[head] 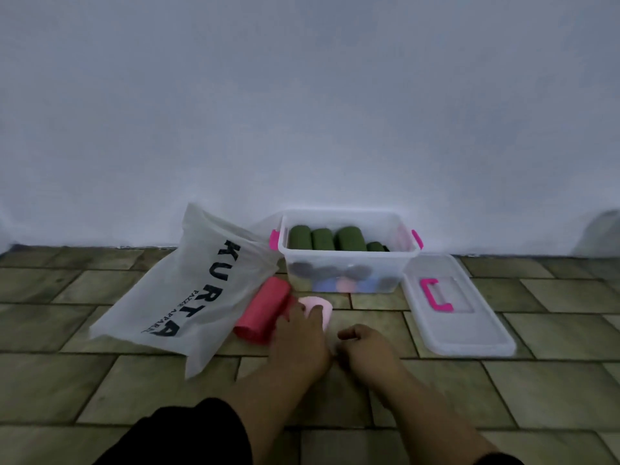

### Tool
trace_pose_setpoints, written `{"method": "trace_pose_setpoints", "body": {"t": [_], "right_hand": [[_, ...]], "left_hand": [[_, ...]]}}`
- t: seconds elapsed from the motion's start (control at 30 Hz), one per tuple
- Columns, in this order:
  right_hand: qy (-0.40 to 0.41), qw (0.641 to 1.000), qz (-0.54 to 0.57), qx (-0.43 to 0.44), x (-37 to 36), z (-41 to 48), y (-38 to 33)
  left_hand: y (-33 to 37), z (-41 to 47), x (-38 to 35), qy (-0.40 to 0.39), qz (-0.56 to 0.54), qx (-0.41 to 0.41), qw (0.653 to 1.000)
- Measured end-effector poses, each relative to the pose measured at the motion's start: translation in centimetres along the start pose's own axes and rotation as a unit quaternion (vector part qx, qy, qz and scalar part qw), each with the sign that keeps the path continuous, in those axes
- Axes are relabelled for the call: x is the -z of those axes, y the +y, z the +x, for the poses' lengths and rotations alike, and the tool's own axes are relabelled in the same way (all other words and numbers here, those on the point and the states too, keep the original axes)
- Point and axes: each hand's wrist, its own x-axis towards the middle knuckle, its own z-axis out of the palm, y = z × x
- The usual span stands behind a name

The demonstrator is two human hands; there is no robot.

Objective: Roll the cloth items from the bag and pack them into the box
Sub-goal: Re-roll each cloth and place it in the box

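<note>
Left hand (302, 337) palm down on pale pink roll (317, 307), fingers (315, 313) laid over its near top. Blur hides whether they curl round it or just press, so cannot tell the hold. Right hand (365, 350) just beside left hand, knuckles up, fingers curled inward toward it. Cannot tell if anything is pinched there. Both hands low on tiled floor (469, 391).

Pale pink roll lies on floor under left fingertips, far end pointing away from the person. Red roll (265, 310) touches left hand's outer side, lying slantwise, far end just beside the pink roll. White bag (188, 290) with black lettering is further out on that side, flat on floor, its edge against the red roll.

Beyond the hands: clear box (349, 263), open, pink latches on its ends, standing against the wall (302, 112). Green rolls (322, 238) side by side in its top layer. Blurred grey, blue and pink round ends show through its front wall lower down.

Out past right hand: clear lid (456, 330) with pink handle, flat on floor beside the box, apart from the hand.

Dark sleeve (188, 431) on left arm near bottom edge.
</note>
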Motion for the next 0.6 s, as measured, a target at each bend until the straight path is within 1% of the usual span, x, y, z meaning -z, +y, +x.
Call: {"method": "trace_pose_setpoints", "body": {"t": [0.1,0.17,0.23,0.3,0.4,0.47,0.57,0.6], "right_hand": [[0.009,0.999,0.05,-0.015,0.3,-1.5,0.9],[0.022,0.999,0.04,-0.011,0.4,-2.2,1.1],[0.036,0.999,0.0,0.01,0.5,-2.7,1.1],[0.043,0.999,-0.004,0.023,0.4,-3.3,1.0],[0.034,0.996,0.073,0.038,0.0,-3.9,0.8],[0.025,0.991,0.121,0.056,-0.3,-4.0,0.6],[-0.005,0.984,0.158,0.083,-0.6,-3.7,0.5],[-0.023,0.981,0.172,0.084,-0.4,-3.6,0.4]], "left_hand": [[1.4,-3.0,-1.4,-0.078,-0.114,-0.006,0.99],[2.1,-4.0,-1.3,-0.112,-0.243,0.048,0.962],[2.4,-4.2,-0.4,-0.108,-0.37,0.108,0.916],[2.5,-4.1,0.8,-0.099,-0.43,0.132,0.888],[2.2,-4.1,1.6,-0.047,-0.554,0.182,0.811],[2.1,-4.2,1.6,-0.019,-0.594,0.211,0.776],[2.5,-4.3,1.4,-0.035,-0.657,0.233,0.717],[2.7,-4.2,1.5,-0.035,-0.664,0.234,0.709]]}}
